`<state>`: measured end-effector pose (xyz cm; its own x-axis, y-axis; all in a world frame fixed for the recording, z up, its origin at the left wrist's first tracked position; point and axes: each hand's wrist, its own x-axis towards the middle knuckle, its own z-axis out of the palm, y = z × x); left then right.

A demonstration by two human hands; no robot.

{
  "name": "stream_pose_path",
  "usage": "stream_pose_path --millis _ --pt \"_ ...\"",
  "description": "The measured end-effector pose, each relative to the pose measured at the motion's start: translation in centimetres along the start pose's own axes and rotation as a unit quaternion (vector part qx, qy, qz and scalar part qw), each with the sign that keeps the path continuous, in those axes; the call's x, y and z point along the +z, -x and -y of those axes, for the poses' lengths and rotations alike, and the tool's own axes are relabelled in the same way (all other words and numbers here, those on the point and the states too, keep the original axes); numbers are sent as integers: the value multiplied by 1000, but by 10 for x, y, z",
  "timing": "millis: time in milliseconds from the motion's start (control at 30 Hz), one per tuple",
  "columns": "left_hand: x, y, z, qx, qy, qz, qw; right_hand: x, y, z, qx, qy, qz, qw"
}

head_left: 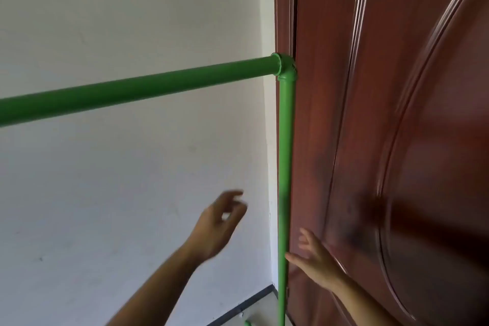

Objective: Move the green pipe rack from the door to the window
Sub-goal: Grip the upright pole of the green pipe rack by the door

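The green pipe rack [286, 156] stands upright against the dark red-brown door [383, 140]. Its top bar runs from an elbow joint at the door's left edge out past the frame's left side. Its vertical post drops down along the door's edge to the floor. My left hand [219, 222] hovers open left of the post, fingers spread and blurred, touching nothing. Just right of the post, low down, my right hand [315, 257] is open with its thumb near or against the pipe; I cannot tell whether it touches.
A white wall [119, 193] fills the left side behind the top bar. A dark skirting strip and pale floor [254, 307] show at the bottom, with a small green piece of the rack's base beside the post.
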<state>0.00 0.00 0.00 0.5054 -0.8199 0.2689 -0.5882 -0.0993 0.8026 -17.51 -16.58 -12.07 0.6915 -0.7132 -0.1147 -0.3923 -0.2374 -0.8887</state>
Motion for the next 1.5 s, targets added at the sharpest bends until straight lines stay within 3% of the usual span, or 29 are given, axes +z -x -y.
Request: stream_pose_path --millis 167,267,333,667,967,1267,1500 --pt "23 -60 -91 44 112 38 992 30 -24 16 -16 -10 43 999" --pt "40 -66 -113 64 145 -22 987 44 -19 19 -24 -11 -8 1000" --pt "41 -64 -115 81 142 -59 985 49 -14 17 -29 -2 6 1000" --pt "-32 -10 -89 76 68 -197 975 119 14 60 -115 41 140 983" --pt "-131 87 -61 17 0 -344 939 224 62 111 -212 62 305 926" --pt "-202 189 -31 -23 -45 -425 904 324 125 145 -259 46 409 874" --pt "-243 230 -3 -34 -28 -441 896 378 150 163 -257 37 435 862"
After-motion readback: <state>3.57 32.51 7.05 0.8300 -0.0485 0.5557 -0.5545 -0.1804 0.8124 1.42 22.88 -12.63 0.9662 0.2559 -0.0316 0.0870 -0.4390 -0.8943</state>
